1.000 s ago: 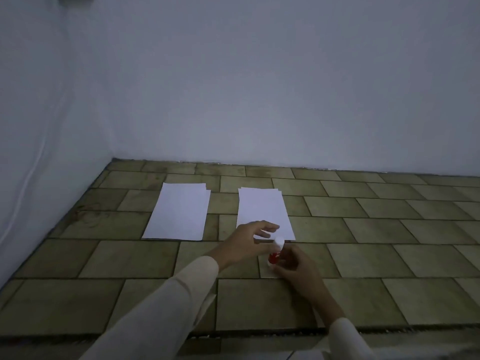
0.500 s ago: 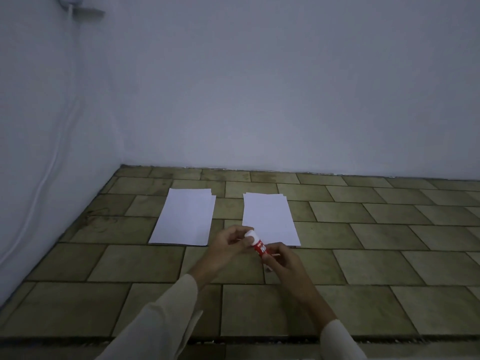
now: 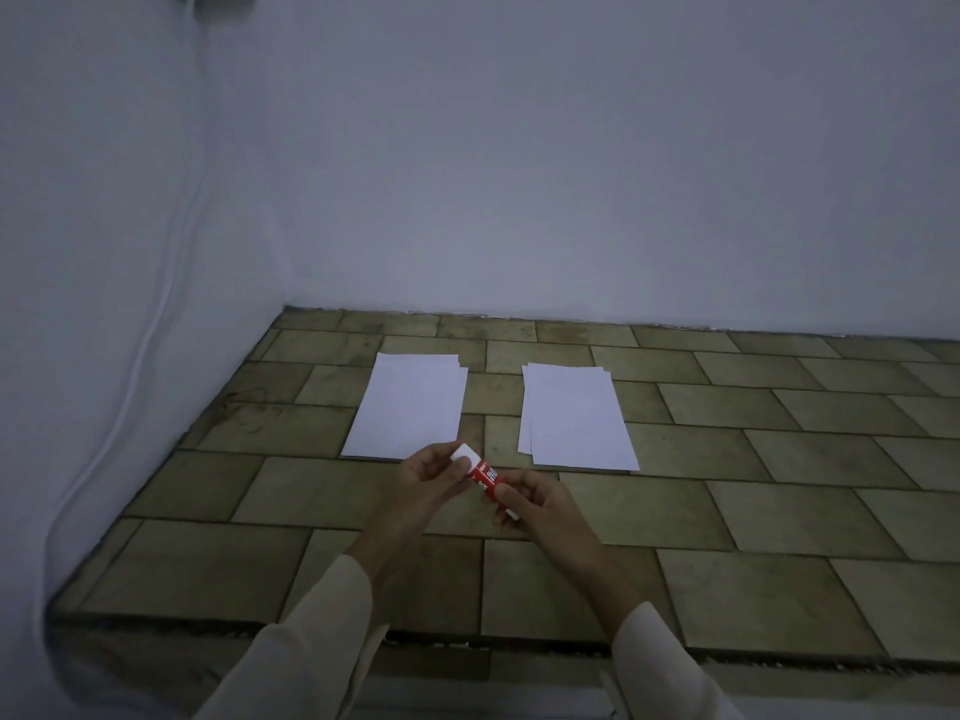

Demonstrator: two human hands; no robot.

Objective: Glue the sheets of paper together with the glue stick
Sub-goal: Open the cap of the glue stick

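Note:
A red glue stick (image 3: 485,476) with a white cap (image 3: 464,454) is held between both hands above the tiled surface, tilted with the cap toward the upper left. My left hand (image 3: 427,478) pinches the cap end. My right hand (image 3: 537,504) grips the red body and its lower end. Beyond the hands lie two small stacks of white paper: the left stack (image 3: 410,405) and the right stack (image 3: 574,415), each slightly fanned, flat on the tiles.
The tiled surface (image 3: 727,485) runs into a corner of pale walls (image 3: 519,174) at left and back. A white cable (image 3: 150,314) hangs down the left wall. The surface's front edge (image 3: 519,646) drops off just before my sleeves.
The glue stick was lifted off the tiles from standing upright; it now lies tilted between both hands, my left fingers closed on the cap. The view shifted right and down slightly.

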